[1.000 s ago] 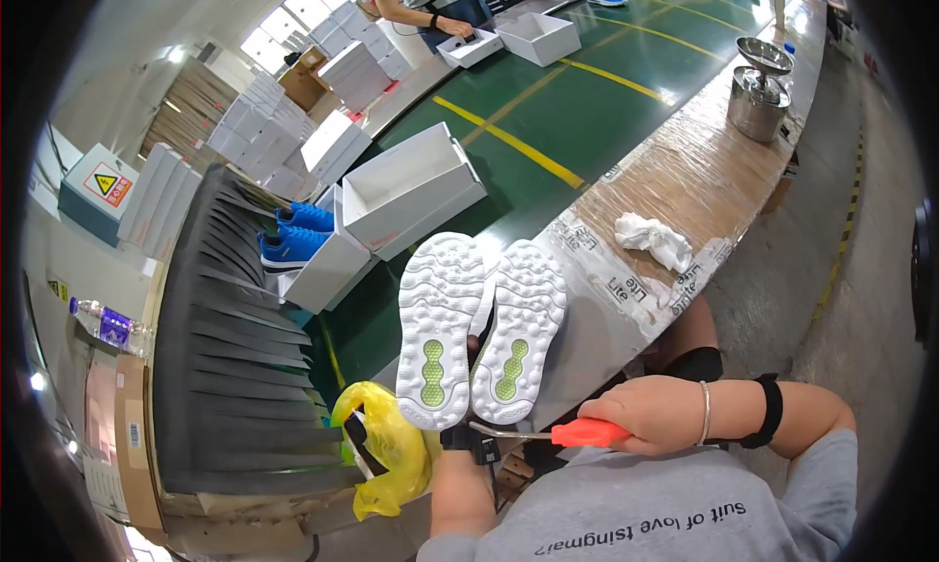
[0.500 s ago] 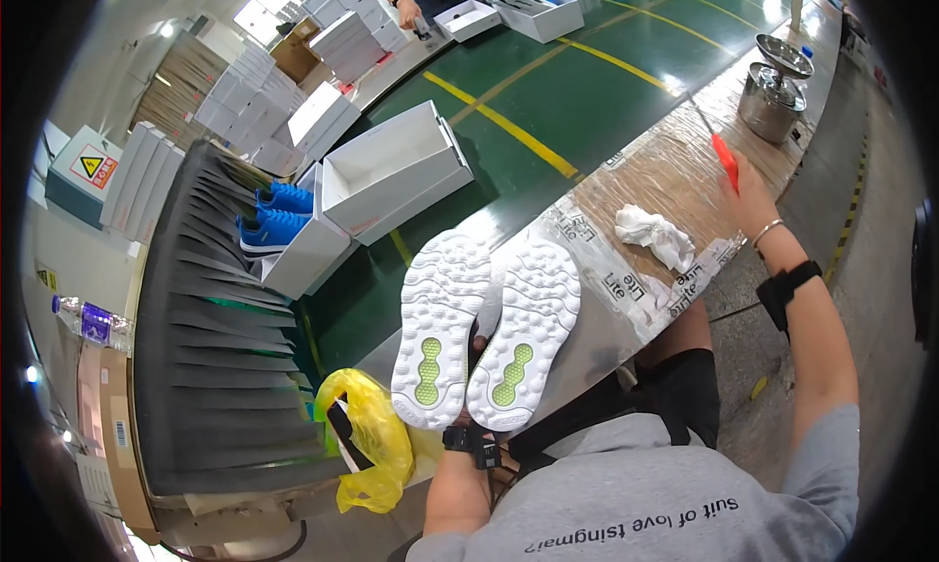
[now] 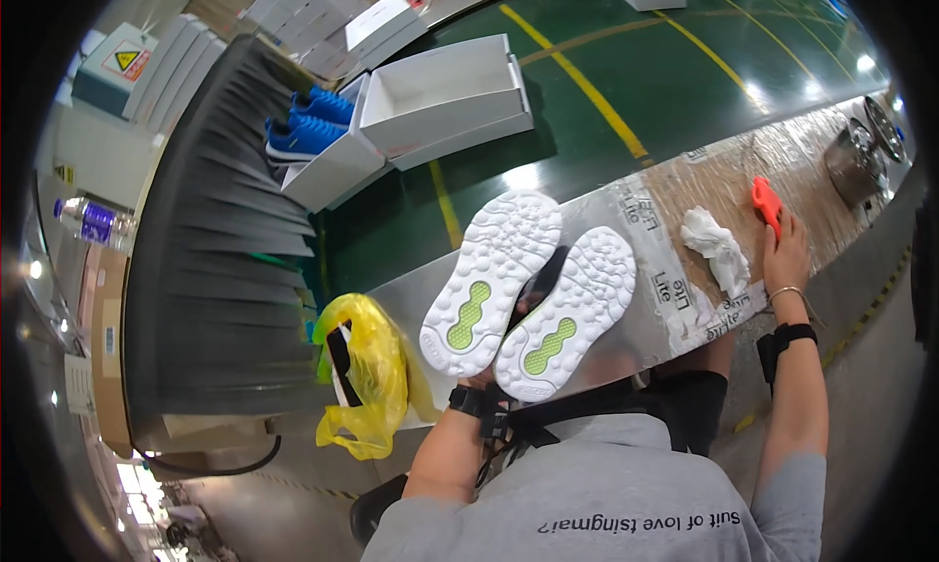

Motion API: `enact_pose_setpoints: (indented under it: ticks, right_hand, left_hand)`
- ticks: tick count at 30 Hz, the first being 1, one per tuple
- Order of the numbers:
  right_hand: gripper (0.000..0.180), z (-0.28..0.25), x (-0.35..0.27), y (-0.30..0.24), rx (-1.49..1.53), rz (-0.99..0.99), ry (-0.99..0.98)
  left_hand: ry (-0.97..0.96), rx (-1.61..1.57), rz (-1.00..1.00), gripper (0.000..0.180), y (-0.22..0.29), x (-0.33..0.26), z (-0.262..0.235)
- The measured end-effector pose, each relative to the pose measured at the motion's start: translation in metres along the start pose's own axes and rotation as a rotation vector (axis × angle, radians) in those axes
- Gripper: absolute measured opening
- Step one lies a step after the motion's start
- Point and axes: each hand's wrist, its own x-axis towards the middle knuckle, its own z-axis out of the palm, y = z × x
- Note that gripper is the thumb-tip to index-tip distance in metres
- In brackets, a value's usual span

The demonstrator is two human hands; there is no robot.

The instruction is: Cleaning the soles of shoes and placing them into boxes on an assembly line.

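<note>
A pair of shoes is held up over the bench with the white, knobbly soles and their green heel insets facing me. My left hand grips the pair from behind and below. Most of that hand is hidden by the soles; a bit of skin shows in the dark gap between them. At the right, over the film-wrapped part of the bench, my right hand has its fingers at the lower end of a red-handled tool. The tool's exact kind cannot be made out. Crumpled white paper lies left of that hand.
A metal pot-like container stands at the bench's far right. A yellow plastic bag hangs at the left end. Beyond it are a dark strip-curtained machine, an open white box and blue shoes in another box.
The view has shifted. My right hand has drawn the red-handled tool back closer to the crumpled paper. The shoes have tilted to the right, and their soles have spread slightly apart.
</note>
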Motion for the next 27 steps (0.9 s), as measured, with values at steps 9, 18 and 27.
enact_pose_setpoints:
  ticks: [9, 18, 27]
  right_hand:
    - [0.046, -0.003, 0.000, 0.003, -0.051, -0.011, 0.025]
    - [0.045, -0.011, 0.000, -0.010, -0.028, -0.016, 0.048]
    - [0.045, -0.018, -0.001, -0.010, -0.040, 0.013, 0.036]
  left_hand:
    - [0.034, 0.022, -0.020, 0.034, -0.005, 0.005, 0.008]
    - [-0.095, 0.045, -0.175, 0.033, -0.002, 0.001, 0.005]
    - [-0.167, 0.112, -0.218, 0.033, 0.002, -0.007, 0.011]
